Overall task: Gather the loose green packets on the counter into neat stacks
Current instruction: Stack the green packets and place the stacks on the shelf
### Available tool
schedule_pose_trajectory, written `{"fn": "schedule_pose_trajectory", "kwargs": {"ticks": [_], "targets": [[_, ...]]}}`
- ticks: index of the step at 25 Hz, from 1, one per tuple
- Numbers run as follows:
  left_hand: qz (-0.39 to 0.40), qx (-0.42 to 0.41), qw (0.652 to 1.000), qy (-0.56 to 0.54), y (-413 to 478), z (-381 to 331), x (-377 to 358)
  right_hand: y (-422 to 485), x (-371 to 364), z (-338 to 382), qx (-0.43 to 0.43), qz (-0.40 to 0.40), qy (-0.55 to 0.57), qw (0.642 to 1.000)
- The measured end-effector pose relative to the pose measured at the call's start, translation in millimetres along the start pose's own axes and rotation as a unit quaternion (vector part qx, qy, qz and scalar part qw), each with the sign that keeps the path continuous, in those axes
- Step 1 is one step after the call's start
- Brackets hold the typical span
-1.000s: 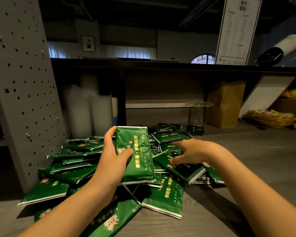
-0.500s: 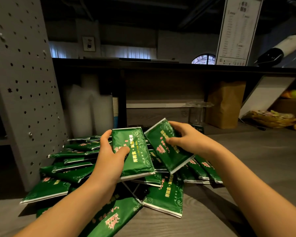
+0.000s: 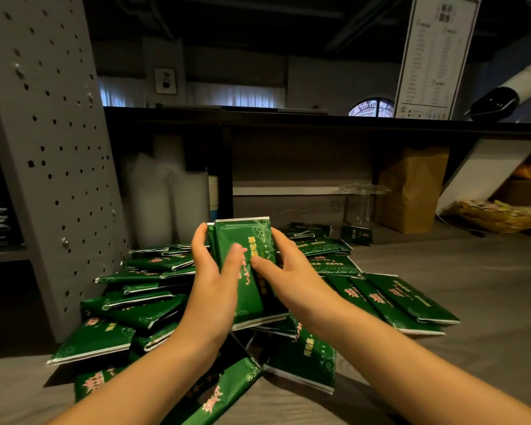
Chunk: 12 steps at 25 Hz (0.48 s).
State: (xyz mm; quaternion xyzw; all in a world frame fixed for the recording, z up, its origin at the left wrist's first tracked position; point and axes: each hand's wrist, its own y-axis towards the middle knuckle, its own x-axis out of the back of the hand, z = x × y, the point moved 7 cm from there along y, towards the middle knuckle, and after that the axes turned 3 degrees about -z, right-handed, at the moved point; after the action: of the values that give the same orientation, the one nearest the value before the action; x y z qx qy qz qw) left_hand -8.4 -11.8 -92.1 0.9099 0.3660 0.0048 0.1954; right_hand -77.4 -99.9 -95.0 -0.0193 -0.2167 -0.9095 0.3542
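left grip [image 3: 215,289]: wrapped round the left edge of the held stack [image 3: 252,233], thumb on the front
right grip [image 3: 292,277]: pinching the stack's right edge
held stack: looks like two green packets, raised over the heap
loose packets [image 3: 141,308]: messy heap on the tabletop [image 3: 472,271], left side touching the pegboard [image 3: 52,148]
way back: brown paper bag [image 3: 411,191] under the shelf
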Motion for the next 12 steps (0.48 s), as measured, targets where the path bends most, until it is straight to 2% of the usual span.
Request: {"fn": "schedule_pose_trajectory", "kwargs": {"ticks": [4,5,6,7,9,10,12], "targets": [[0.023,-0.011,0.999,0.046,-1,2,-3,3,3,5,-0.024,0.032,0.014,0.999],[0.028,-0.009,0.998,0.049,-1,3,-4,6,15,7,-0.024,0.024,-0.030,0.999],[0.032,-0.007,0.998,0.052,-1,4,-4,12,31,9,-0.018,0.002,-0.133,0.991],[0.038,-0.005,0.998,0.056,-2,5,-5,16,49,7,-0.015,-0.019,-0.275,0.961],[0.051,0.000,0.997,0.063,-5,6,-8,20,80,-5,-0.055,-0.011,-0.532,0.845],[0.057,0.004,0.996,0.062,-6,6,-9,20,94,-13,-0.099,0.003,-0.603,0.792],[0.067,0.015,0.996,0.058,-7,8,-11,14,119,-29,-0.192,0.034,-0.665,0.721]]}}
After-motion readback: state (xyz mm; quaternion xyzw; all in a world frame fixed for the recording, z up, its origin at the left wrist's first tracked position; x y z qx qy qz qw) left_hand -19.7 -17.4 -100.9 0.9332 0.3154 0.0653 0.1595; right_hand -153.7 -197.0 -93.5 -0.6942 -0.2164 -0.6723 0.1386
